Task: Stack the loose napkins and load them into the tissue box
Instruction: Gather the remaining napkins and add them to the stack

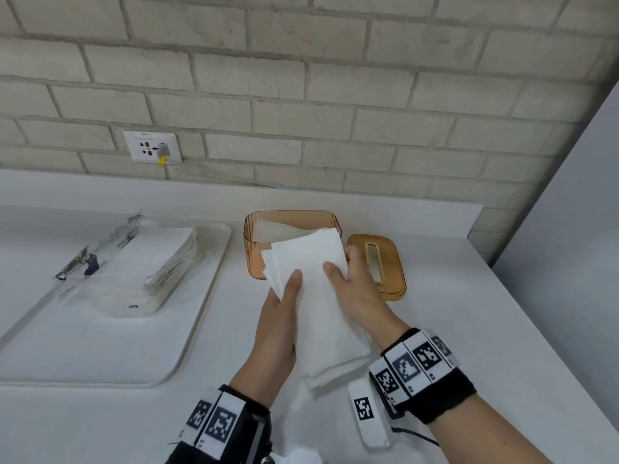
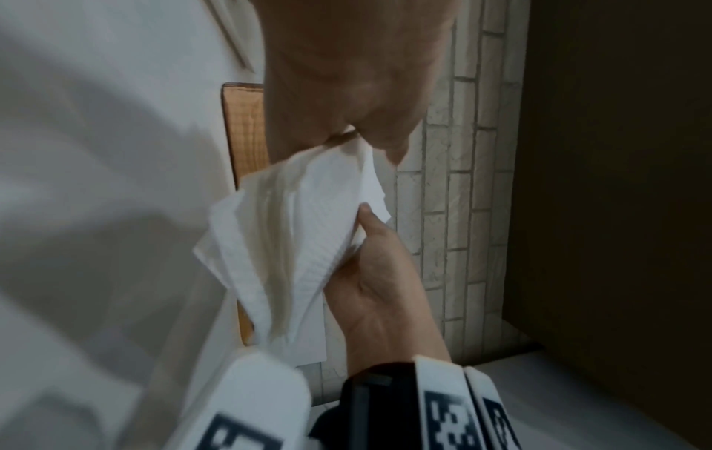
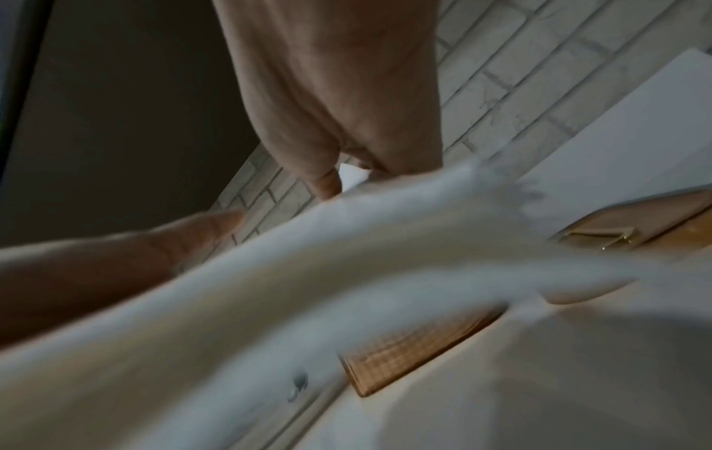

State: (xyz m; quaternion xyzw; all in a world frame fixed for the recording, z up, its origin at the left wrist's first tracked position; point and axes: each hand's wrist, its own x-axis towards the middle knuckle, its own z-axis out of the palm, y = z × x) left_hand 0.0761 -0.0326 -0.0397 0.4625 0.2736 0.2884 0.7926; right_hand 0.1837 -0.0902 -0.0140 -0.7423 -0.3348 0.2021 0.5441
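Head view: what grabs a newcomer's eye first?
The stack of white napkins at centre, held above the counter between the left hand and the right hand. Just behind it stands the open amber tissue box, its slotted lid lying flat to the right. A plastic-wrapped napkin pack lies on the tray at left.

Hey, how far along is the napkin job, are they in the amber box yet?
Done: the amber plastic lid lies off beside the translucent amber tissue box, which already seems to hold some white paper. In hand: the left hand and right hand grip a stack of white napkins above the counter, edges still uneven. Left: squaring it, loading it, and the wrapped napkin pack on the tray.
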